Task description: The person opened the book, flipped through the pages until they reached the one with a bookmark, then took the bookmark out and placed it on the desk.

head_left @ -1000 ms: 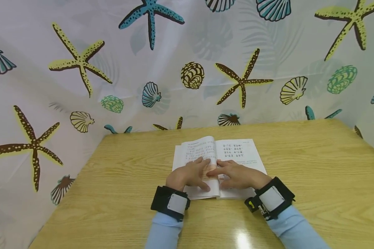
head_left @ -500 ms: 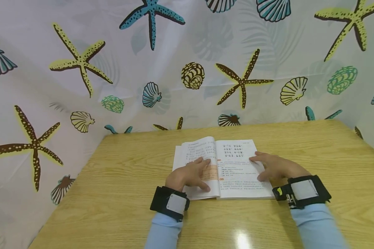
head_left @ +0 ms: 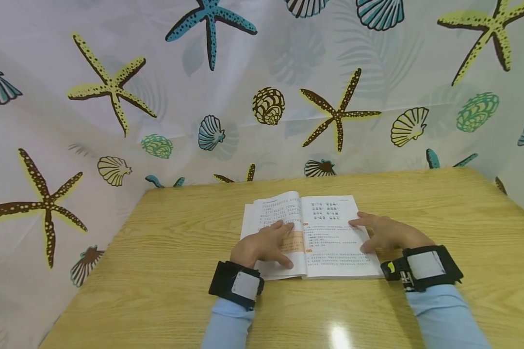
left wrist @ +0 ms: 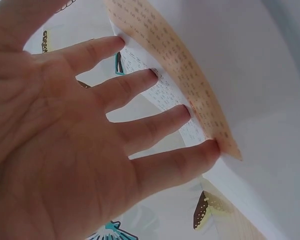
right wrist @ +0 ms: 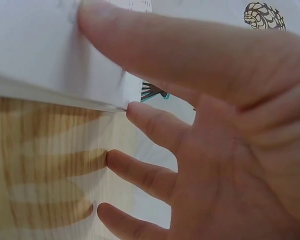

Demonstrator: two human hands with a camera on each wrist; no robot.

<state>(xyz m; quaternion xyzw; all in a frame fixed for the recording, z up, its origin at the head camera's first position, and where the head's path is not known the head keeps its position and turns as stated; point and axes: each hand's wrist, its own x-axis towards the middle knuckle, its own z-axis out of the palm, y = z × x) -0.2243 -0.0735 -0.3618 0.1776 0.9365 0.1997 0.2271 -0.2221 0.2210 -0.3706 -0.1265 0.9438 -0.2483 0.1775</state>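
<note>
An open book [head_left: 336, 237] lies on the wooden table, with printed text on both pages and an orange band low on the left page. My left hand [head_left: 262, 245] rests on that left page, fingers spread. In the left wrist view its straight fingertips touch the page around the orange band [left wrist: 190, 75]. My right hand [head_left: 390, 233] is at the book's right edge. From the right wrist view, the thumb [right wrist: 140, 40] lies on the white page, one fingertip meets the page edge, and the lower fingers extend over the table.
The wooden table [head_left: 179, 242] spreads out around the book. Behind and to the left hangs a white cloth [head_left: 236, 87] printed with starfish and shells. Both wrists wear black straps [head_left: 236, 285] over light blue sleeves [head_left: 228, 322].
My right hand has moved right, from the middle of the book to its right edge, uncovering the right page. The left hand has stayed in place on the left page.
</note>
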